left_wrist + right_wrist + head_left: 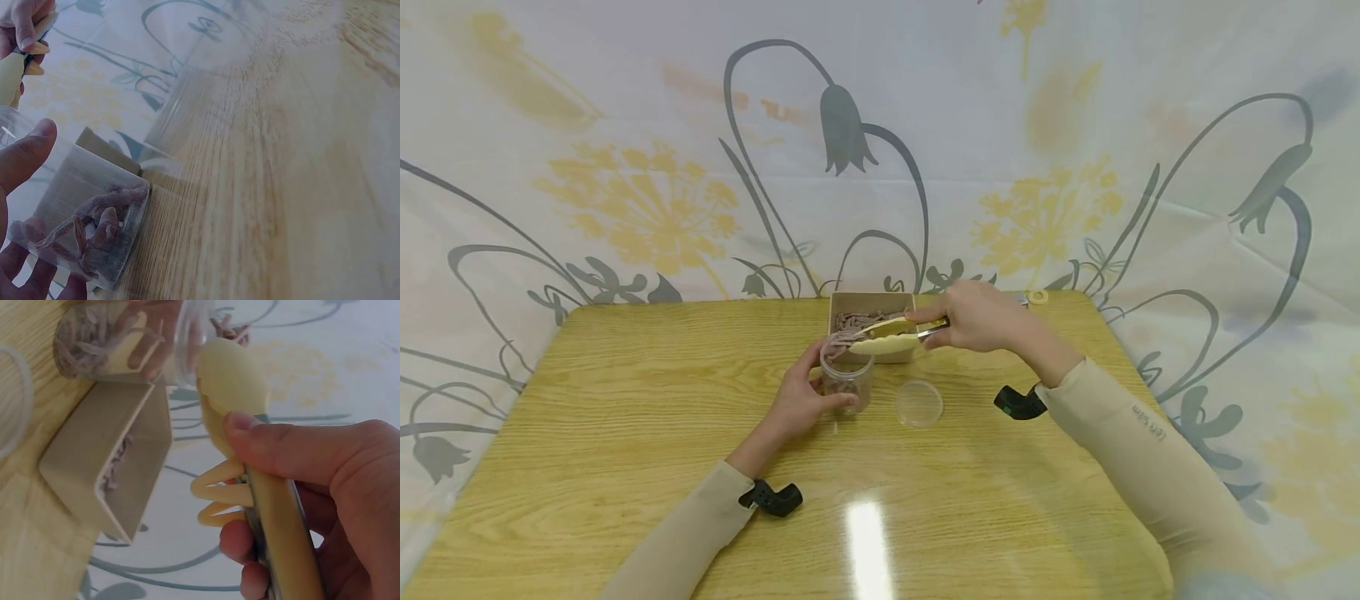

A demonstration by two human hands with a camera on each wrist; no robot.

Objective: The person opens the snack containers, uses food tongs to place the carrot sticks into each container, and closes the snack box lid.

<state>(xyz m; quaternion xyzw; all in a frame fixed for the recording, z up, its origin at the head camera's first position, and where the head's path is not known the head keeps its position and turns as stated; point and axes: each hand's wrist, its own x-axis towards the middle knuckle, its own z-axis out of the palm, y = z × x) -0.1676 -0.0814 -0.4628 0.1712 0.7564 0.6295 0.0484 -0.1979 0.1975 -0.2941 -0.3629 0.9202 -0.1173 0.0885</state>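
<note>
My left hand holds a clear plastic jar upright on the table, thumb and fingers around its side. Purplish-brown shredded strips lie at the bottom of the jar. With my right hand I grip a pair of tongs with cream-yellow scalloped heads. Their heads hold a bunch of the same strips right at the jar's open mouth. Behind the jar stands a beige rectangular box with more strips inside. The tongs pass over this box in the head view.
A round clear lid lies on the wooden table, just right of the jar. A small yellow ring is at the back right edge. A flower-printed curtain hangs directly behind the table.
</note>
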